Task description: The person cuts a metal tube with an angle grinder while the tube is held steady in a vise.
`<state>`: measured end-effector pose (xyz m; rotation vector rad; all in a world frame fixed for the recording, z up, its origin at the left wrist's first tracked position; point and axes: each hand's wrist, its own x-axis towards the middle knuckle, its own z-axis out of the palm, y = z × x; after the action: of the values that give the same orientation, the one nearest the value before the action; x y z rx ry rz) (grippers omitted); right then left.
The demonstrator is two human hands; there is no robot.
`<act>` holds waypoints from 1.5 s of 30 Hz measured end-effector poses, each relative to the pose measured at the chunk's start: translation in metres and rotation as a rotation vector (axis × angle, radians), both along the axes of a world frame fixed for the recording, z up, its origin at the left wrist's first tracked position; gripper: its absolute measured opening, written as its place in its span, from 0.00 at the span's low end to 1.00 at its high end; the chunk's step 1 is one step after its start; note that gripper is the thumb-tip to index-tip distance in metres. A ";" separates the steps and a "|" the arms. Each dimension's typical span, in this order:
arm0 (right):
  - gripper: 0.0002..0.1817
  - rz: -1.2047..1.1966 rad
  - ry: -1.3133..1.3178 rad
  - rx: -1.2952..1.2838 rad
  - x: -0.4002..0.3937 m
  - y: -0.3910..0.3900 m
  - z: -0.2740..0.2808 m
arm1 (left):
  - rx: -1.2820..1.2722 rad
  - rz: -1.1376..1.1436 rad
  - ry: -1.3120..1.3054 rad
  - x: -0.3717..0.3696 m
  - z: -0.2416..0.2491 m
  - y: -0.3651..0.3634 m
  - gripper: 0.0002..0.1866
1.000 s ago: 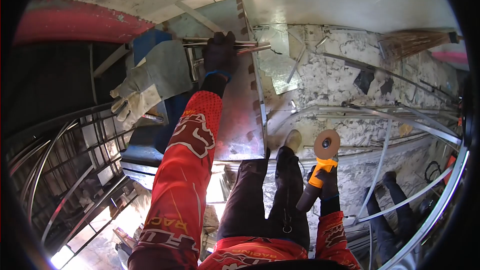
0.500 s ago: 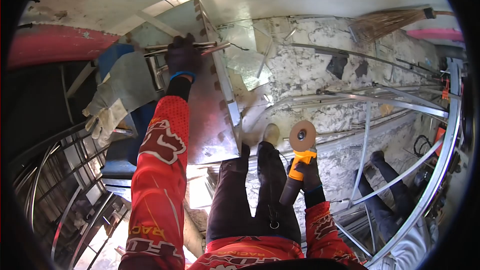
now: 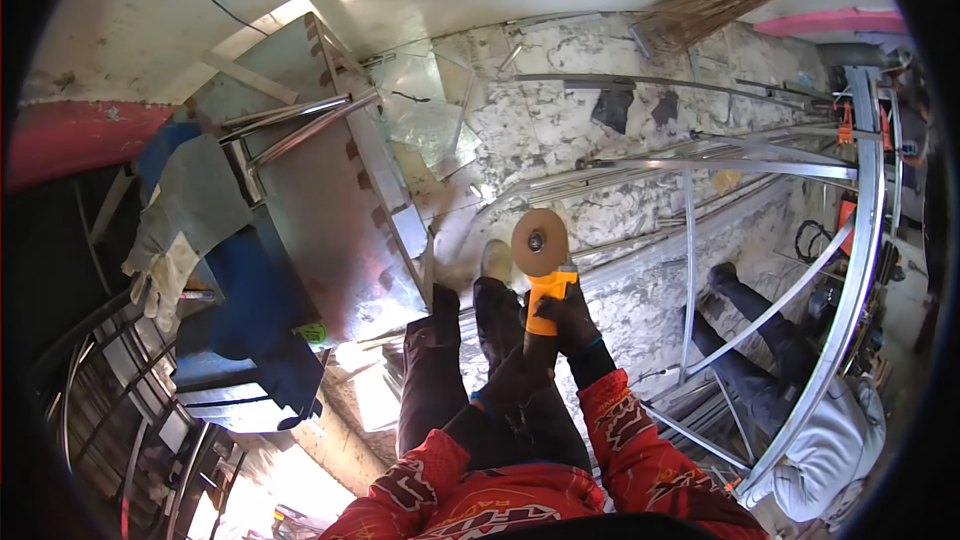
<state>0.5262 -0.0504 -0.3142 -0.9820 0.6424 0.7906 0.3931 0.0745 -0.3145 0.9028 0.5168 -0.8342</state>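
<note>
Pale cloth glove (image 3: 165, 280): left of the shiny flat metal surface (image 3: 320, 210).
Thin silver metal tubes (image 3: 318, 127): on the surface.
Dark-gloved left hand (image 3: 512, 380): right of the surface, at the back end of the yellow-and-dark grinder (image 3: 549, 290) with a round brown disc (image 3: 541, 242); I cannot tell its grip.
Grinder: right of the surface, apart from it.
Dark-gloved right hand (image 3: 568, 318): right of the surface, grip wrapped round the grinder's yellow part.

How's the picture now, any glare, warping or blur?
In the head view, the metal bar at right looks bowed, likely from the lens, and the corners go black; same view, glare blows out the lower left; also there, the grinder looks fairly sharp, but the dark right hand shows little detail.
</note>
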 end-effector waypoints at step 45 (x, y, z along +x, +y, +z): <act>0.23 -0.363 0.120 -0.103 0.187 -0.160 -0.144 | 1.263 -0.771 -0.486 0.533 -0.376 0.057 0.20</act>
<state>0.7135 -0.2107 -0.4585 -0.8811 0.9426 0.5005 0.9265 0.1319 -0.6902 2.5021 0.1998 -0.8775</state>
